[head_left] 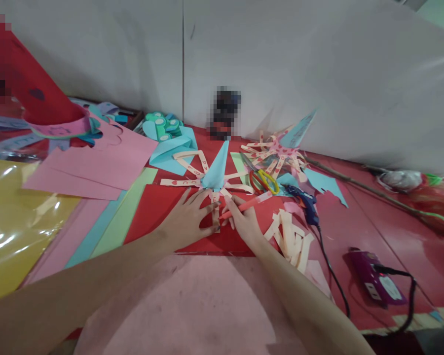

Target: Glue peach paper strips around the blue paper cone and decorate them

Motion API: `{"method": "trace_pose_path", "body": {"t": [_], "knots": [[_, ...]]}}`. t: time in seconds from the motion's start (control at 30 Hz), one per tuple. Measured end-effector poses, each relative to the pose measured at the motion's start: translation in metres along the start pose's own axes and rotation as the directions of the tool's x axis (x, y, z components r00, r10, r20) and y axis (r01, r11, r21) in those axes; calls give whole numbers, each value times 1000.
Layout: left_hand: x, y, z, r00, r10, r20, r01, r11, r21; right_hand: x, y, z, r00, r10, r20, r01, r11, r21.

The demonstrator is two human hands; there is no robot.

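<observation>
My left hand (185, 217) lies on a red paper sheet (148, 207), fingers spread, its thumb and forefinger touching a cream paper strip (215, 209). That strip hangs from a pale blue paper cone (216, 170), which has several more cream strips with red letters and hearts fanned around its base. My right hand (244, 222) is closed around an orange-pink marker (247, 203), its lower end beside the strip. Whether the tip touches the paper I cannot tell. Past my right hand are scissors with red and yellow handles (268, 181) and loose cream strips (290, 234).
A second cone with strips (294, 135) stands at the back. A blue glue gun (309, 204) trails its cord towards a purple power adapter (377, 278). A long stick (358, 182) lies at right. Pink sheets (107, 158) and a red cone (48, 93) are at left.
</observation>
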State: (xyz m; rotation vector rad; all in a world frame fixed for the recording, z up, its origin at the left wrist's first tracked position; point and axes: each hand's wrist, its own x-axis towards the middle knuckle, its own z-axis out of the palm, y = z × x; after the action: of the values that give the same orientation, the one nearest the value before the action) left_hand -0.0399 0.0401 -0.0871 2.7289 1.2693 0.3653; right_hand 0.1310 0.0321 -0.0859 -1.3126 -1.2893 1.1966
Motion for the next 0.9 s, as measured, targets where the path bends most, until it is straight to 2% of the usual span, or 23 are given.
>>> {"method": "trace_pose_path", "body": {"t": [0.37,0.6,0.9], "knots": [[-1,0,1,1000,-7,15,7,1000,-6,-3,0,2,1000,-15,2,15,999,-46],[-1,1,-2,999,-27,23,28,999,-18,-10,-4,5,998,2,-58,-6,998,-58],[-1,1,-1,999,-25,24,26,999,-25,-11,-1,5,999,-43,-24,39,989,-146]]}}
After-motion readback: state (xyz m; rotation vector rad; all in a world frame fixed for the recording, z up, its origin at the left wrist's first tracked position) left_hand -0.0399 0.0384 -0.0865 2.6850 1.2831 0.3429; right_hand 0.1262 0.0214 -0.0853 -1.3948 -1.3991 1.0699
